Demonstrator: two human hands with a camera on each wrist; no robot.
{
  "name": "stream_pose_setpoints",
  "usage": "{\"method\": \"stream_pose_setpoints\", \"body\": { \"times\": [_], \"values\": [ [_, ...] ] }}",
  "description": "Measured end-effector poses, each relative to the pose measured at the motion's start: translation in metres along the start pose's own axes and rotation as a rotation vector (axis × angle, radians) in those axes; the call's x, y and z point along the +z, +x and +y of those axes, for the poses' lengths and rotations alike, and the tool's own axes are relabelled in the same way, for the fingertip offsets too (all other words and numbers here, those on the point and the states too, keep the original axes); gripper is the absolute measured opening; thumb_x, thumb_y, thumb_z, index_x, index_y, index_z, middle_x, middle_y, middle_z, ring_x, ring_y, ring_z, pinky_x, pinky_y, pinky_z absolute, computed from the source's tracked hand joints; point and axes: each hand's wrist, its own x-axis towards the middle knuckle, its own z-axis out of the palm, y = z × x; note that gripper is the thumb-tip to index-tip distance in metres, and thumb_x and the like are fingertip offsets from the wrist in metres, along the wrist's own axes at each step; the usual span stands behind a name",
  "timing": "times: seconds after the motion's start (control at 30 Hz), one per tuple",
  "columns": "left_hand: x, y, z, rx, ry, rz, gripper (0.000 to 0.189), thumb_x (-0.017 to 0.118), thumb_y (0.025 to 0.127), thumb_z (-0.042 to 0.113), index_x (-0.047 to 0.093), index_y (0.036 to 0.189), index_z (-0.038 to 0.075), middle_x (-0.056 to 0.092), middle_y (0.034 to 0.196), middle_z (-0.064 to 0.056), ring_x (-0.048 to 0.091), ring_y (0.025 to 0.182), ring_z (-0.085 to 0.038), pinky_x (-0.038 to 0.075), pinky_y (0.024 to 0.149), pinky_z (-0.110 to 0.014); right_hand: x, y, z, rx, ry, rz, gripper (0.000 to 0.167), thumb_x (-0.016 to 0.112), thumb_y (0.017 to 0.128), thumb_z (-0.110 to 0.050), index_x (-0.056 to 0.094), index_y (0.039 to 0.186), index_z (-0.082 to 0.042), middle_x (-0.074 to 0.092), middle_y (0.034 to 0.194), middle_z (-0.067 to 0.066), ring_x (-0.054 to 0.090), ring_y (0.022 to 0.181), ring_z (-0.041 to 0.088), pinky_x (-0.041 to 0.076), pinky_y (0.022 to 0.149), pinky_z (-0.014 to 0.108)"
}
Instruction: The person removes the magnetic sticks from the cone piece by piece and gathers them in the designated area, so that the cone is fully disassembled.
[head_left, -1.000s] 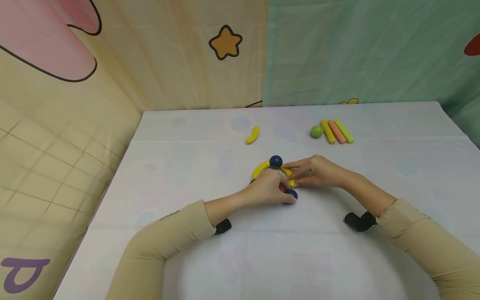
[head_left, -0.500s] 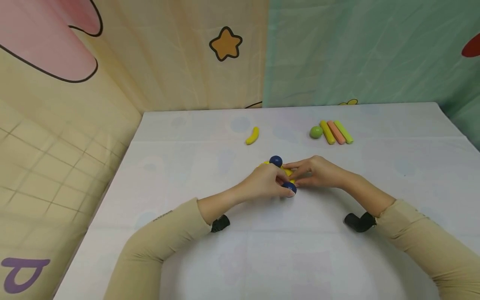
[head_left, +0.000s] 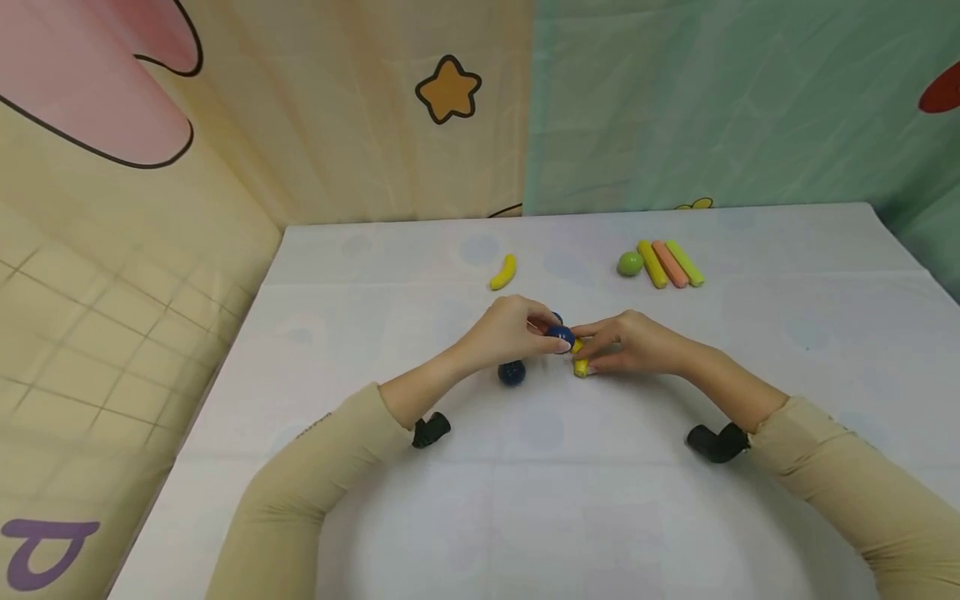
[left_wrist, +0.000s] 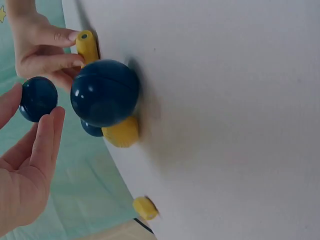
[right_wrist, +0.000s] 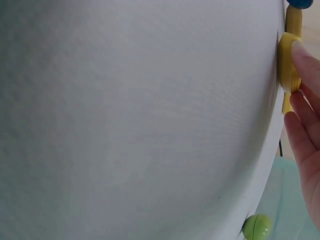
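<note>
My left hand (head_left: 504, 335) pinches a shiny blue ball (left_wrist: 38, 99) between thumb and fingertips, held up over the table. Beside it, my right hand (head_left: 636, 343) pinches a curved yellow stick (head_left: 581, 368) lying on the white cloth; its near end shows a small dark round spot. A second blue ball (head_left: 512, 372) sits on the cloth below the left hand. In the left wrist view another curved yellow stick (left_wrist: 121, 134) shows behind that ball. A third blue ball (left_wrist: 91, 129) peeks out there too, mostly hidden in the head view by the left fingers.
A loose curved yellow stick (head_left: 503, 272) lies further back. To the back right are a green ball (head_left: 630, 264) and three straight sticks: yellow (head_left: 652, 265), orange (head_left: 670, 264) and lime (head_left: 686, 264). Printed curtains hang behind the table.
My left hand has moved away from me and slightly left, carrying the blue ball from the yellow stick's near end. A ball below the hand has come into sight. The right hand stays put.
</note>
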Motion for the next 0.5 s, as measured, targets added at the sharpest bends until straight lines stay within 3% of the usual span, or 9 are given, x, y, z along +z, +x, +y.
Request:
{"method": "stream_pose_setpoints", "body": {
  "times": [0.23,0.5],
  "values": [
    [-0.011,0.013,-0.016,-0.038,-0.107,0.086,0.034,0.075,0.080,0.020,0.066,0.109,0.004,0.065,0.104,-0.006,0.063,0.088,-0.015,0.050,0.073,-0.020,0.001,-0.001,0.002,0.011,0.002,-0.007,0.020,0.072,0.081,-0.013,0.074,0.101,-0.008,0.058,0.124,0.014,0.056,0.112,0.027,0.048,0.086,0.041],
    [-0.016,0.035,-0.027,0.008,-0.077,0.182,0.036,0.075,0.080,0.018,0.065,0.111,0.002,0.065,0.107,-0.010,0.065,0.090,-0.018,0.051,0.075,-0.020,0.001,-0.001,0.001,0.015,0.013,-0.007,0.020,0.072,0.082,-0.014,0.074,0.101,-0.008,0.058,0.124,0.014,0.056,0.113,0.028,0.048,0.086,0.040]
  ]
}}
